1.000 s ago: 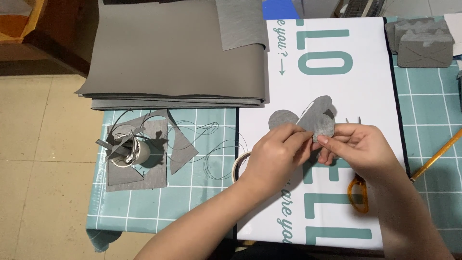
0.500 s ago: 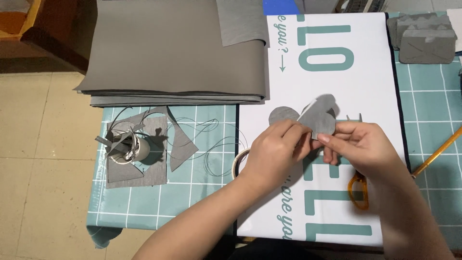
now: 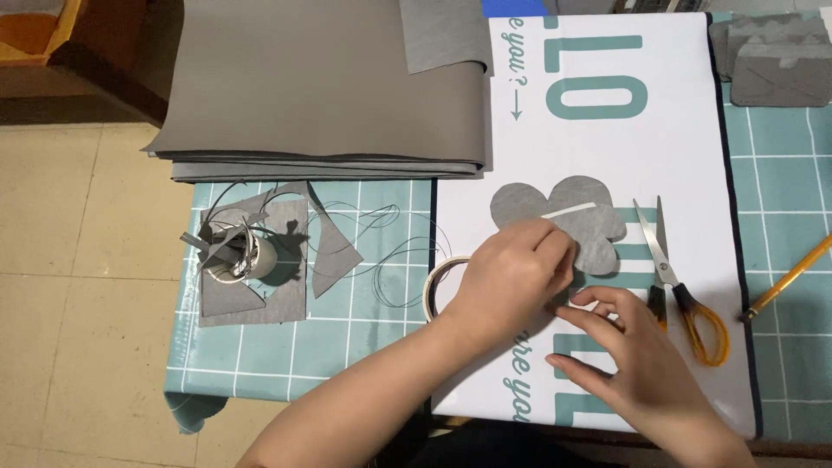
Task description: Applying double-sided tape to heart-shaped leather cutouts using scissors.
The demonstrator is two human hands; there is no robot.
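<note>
A grey clover-shaped fabric cutout (image 3: 568, 215) lies flat on the white printed sheet (image 3: 607, 147), with a thin white strip across it. My left hand (image 3: 511, 277) rests on the cutout's lower left edge, fingers curled and pressing it down. My right hand (image 3: 628, 364) hovers just below the cutout, fingers spread, holding nothing that I can see. A roll of tape (image 3: 438, 286) sits partly hidden under my left hand.
Orange-handled scissors (image 3: 680, 286) lie right of the cutout. A pencil (image 3: 784, 282) lies at the right edge. Folded grey fabric (image 3: 321, 87) fills the back left. Grey scraps, thread and a small cup (image 3: 238, 256) sit on the teal cutting mat (image 3: 277, 347).
The cutout was held up between both hands; now it lies flat on the sheet. My right hand has let go and dropped below it, uncovering the scissors.
</note>
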